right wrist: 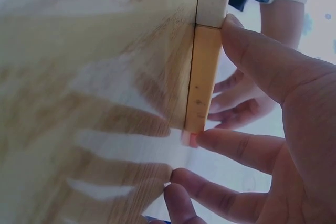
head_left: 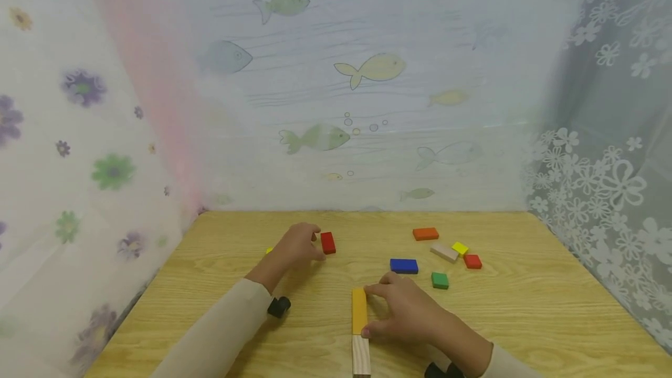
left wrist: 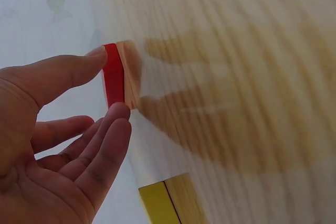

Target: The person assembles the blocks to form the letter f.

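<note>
My left hand (head_left: 298, 245) reaches to the red block (head_left: 328, 242), thumb and fingers spread around its near side. In the left wrist view the thumb tip and a fingertip overlap the two ends of that block. My right hand (head_left: 406, 308) holds a yellow-orange block (head_left: 359, 311) lengthwise, thumb at its near end and a finger at its far end. In the right wrist view this block (right wrist: 203, 80) lies flat on the table, end to end with a plain wood block (head_left: 360, 356). The right hand's other fingers stay off the block.
To the right lie blue (head_left: 403, 266), green (head_left: 440, 280), orange (head_left: 426, 234), plain wood (head_left: 444, 252), small yellow (head_left: 459, 249) and small red (head_left: 473, 261) blocks. Another yellow block (left wrist: 159, 203) sits by the left hand, mostly hidden in the head view. Printed curtains (head_left: 367, 162) surround the table (head_left: 220, 238).
</note>
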Demonstrator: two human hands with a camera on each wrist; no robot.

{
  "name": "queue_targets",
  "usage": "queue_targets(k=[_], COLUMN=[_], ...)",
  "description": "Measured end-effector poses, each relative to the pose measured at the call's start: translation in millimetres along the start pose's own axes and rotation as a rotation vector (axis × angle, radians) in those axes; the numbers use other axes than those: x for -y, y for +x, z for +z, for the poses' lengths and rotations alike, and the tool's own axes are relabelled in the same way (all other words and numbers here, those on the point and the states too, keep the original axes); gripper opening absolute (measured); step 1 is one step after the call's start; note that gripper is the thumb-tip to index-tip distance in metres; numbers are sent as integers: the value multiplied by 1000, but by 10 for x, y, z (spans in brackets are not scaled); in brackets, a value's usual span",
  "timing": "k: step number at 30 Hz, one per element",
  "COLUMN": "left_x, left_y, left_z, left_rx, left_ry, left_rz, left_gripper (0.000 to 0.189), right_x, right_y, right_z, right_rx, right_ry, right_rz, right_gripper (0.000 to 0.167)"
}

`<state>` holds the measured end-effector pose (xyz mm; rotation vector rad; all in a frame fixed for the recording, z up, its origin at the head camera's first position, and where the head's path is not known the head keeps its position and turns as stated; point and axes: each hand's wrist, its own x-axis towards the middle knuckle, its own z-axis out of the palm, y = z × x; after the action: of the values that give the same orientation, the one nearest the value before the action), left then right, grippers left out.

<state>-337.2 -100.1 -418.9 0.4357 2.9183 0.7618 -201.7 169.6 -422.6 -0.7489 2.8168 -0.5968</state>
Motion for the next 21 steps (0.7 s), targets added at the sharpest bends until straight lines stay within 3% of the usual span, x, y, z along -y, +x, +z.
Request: queue_targets(k=[9,21], left_x=[66,111], left_y=[79,205], left_z=[-49,-47], left_rx=[54,85], left_ry=[-37,-52], left_rz=[-52,-11], left_gripper=[80,79], right_x=[16,22], right_y=[-17,-12], right_z=[-17,-8], right_rx=[1,-7], right_ry=[3,3], right_rz=[1,-1], right_gripper=[85,84])
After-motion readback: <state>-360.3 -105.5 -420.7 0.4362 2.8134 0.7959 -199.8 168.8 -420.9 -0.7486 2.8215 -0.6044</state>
